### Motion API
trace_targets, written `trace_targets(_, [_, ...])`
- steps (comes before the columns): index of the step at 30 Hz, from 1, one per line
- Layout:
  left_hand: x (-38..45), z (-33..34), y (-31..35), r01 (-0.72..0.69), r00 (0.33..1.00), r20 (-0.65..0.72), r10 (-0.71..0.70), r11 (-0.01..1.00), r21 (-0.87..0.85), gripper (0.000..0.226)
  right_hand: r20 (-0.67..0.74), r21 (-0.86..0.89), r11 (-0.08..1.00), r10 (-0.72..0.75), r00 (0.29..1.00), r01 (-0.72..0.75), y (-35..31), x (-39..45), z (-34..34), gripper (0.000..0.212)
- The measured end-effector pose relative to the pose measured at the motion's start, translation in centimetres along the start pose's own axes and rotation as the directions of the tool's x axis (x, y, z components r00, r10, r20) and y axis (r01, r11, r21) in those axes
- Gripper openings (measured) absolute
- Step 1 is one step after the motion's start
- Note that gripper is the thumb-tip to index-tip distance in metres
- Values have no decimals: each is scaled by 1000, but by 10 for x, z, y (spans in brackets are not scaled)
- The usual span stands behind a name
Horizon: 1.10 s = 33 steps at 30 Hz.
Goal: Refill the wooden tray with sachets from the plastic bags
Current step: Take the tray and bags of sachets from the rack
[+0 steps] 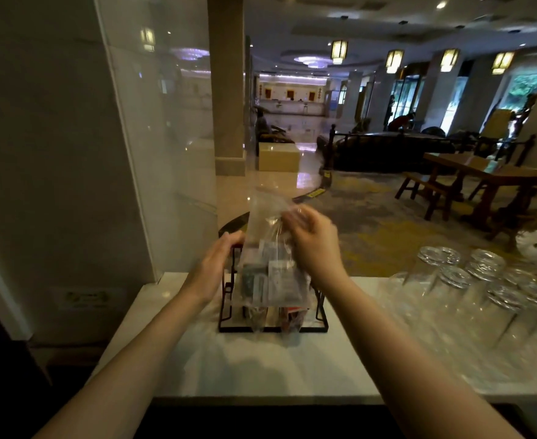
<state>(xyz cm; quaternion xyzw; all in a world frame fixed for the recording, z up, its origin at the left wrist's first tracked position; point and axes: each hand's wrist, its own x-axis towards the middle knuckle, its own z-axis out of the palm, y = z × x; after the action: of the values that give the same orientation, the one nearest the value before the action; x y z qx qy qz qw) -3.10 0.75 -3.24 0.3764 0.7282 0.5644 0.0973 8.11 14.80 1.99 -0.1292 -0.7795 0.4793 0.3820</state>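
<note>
Bare forearms reach from the lower frame edge over a white stone counter point(261, 359) toward a clear plastic bag of sachets point(268, 270).

I read the right hand point(313, 245) as pinching the gathered neck of the bag, fingers pressed together on the film, so the bag hangs upright with its white and dark sachets bunched in the lower half. I read the left hand point(216, 264) as curled over the top left edge of a black wire-frame rack point(229, 312), just beside the bag; whether its fingers also touch the film I cannot tell. The bag hangs directly in front of the rack, hiding its middle, and red and dark packets point(292, 316) show at the rack's base. Upturned clear drinking glasses point(470, 289) stand in rows on the counter, well to the right.
</note>
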Motion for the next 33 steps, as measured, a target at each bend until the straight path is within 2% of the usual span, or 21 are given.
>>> trace_targets(1, [-7, -1, 10, 28, 999, -19, -32, 980, -197, 52, -1, 17, 999, 37, 999, -37, 8, -6, 5, 11])
trace_targets(2, [-12, 0, 17, 63, 998, 6, -65, 944, -325, 56, -6, 43, 997, 66, 998, -66, 13, -12, 11, 10])
trace_targets(3, [-18, 2, 22, 99, 995, 53, -85, 922, -375, 58, -3, 71, 994, 88, 996, -88, 17, -19, 18, 11])
trace_targets(5, [-29, 13, 27, 145, 989, 84, -124, 936, -321, 60, 68, 88, 989, 113, 991, -119, 22, -30, 31, 14])
trace_targets(7, [-34, 19, 21, 151, 988, -4, -156, 962, -229, 62, 239, 134, 977, 131, 962, -166, 27, -38, 41, 25])
trace_targets(9, [-38, 13, 15, 143, 985, -76, -156, 977, -155, 58, 423, 288, 914, 147, 894, -286, 30, -40, 40, 32])
trace_targets(10, [-39, 7, 10, 142, 983, -105, -152, 984, -104, 51, 468, 369, 869, 134, 873, -331, 32, -39, 37, 34])
trace_targets(12, [-37, -8, -3, 144, 976, -171, -137, 989, 29, 41, 416, 434, 841, 131, 900, -323, 37, -35, 31, 33])
trace_targets(13, [-35, -14, -11, 138, 974, -193, -116, 985, 104, 42, 333, 366, 891, 143, 932, -267, 41, -31, 31, 30])
trace_targets(14, [-33, -19, -17, 126, 976, -200, -89, 975, 184, 48, 237, 180, 967, 134, 962, -179, 43, -28, 32, 25])
trace_targets(15, [-31, -23, -22, 109, 979, -196, -55, 955, 277, 53, 185, -81, 994, 85, 979, -71, 45, -26, 35, 23])
trace_targets(16, [-30, -25, -26, 88, 982, -189, -17, 922, 377, 54, 210, -337, 940, 29, 977, 45, 45, -25, 39, 26])
trace_targets(17, [-27, -26, -27, 66, 983, -182, 23, 882, 467, 49, 270, -528, 836, -3, 963, 151, 45, -25, 44, 31])
trace_targets(19, [-21, -25, -25, 19, 982, -165, 94, 815, 579, 30, 339, -700, 656, -45, 940, 284, 45, -26, 54, 39])
trace_targets(20, [-17, -23, -23, -1, 982, -148, 116, 790, 613, 22, 349, -732, 604, -62, 935, 314, 46, -26, 59, 40])
trace_targets(23, [-5, -18, -21, -56, 991, -40, 125, 677, 734, 61, 346, -790, 511, -85, 935, 339, 46, -21, 69, 29])
trace_targets(26, [0, -12, -19, -59, 998, 47, 36, 534, 843, 72, 353, -812, 475, -61, 934, 338, 41, -19, 69, 12])
trace_targets(29, [5, -2, -24, -37, 998, 54, -21, 486, 873, 69, 316, -802, 507, -90, 945, 316, 46, -21, 64, 5])
trace_targets(33, [11, 2, -36, 2, 999, 24, -46, 498, 867, 72, 302, -715, 636, -93, 949, 290, 63, -19, 52, 9])
